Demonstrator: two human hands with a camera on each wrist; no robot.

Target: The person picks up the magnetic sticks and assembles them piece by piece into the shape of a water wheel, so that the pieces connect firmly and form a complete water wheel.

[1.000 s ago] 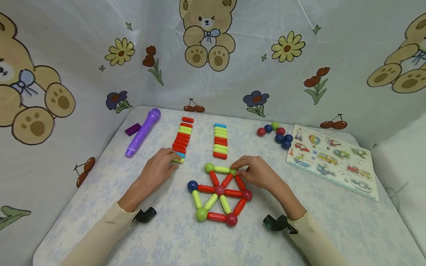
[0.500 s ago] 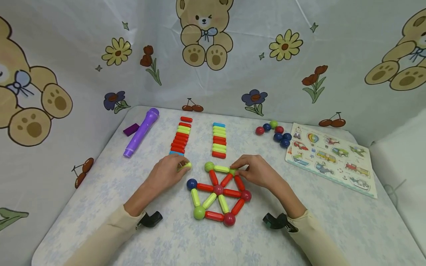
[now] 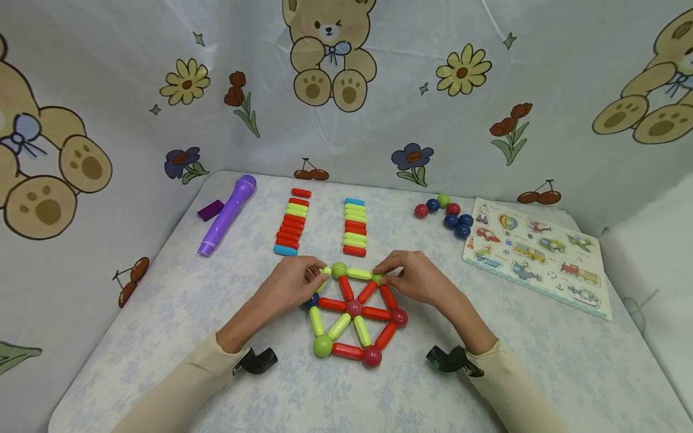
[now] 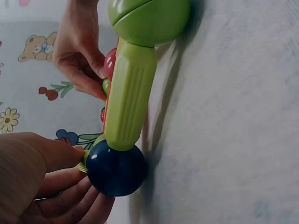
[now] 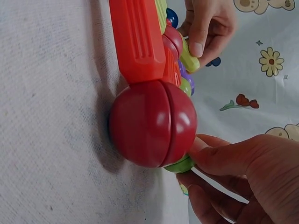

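Lattice (image 3: 354, 308), lower centre of the head view: probably light, stiff, easily pulled apart. Left hand (image 3: 289, 281): fingers clamped on a rod (image 5: 188, 60), smooth, likely slippery; grip mid-length. Right hand (image 3: 414, 278): fingers pinching a green ball (image 5: 181, 164).

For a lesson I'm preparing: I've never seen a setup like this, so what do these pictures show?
No machine here: just a person's left hand and right hand. The wide view is from a camera on the head; the close ones, from small black cameras on each wrist. The left hand pinches a lime stick; the right holds a green ball on a frame of sticks and balls. Also on the table: two rows of sticks, loose balls, a purple microphone and a picture board.
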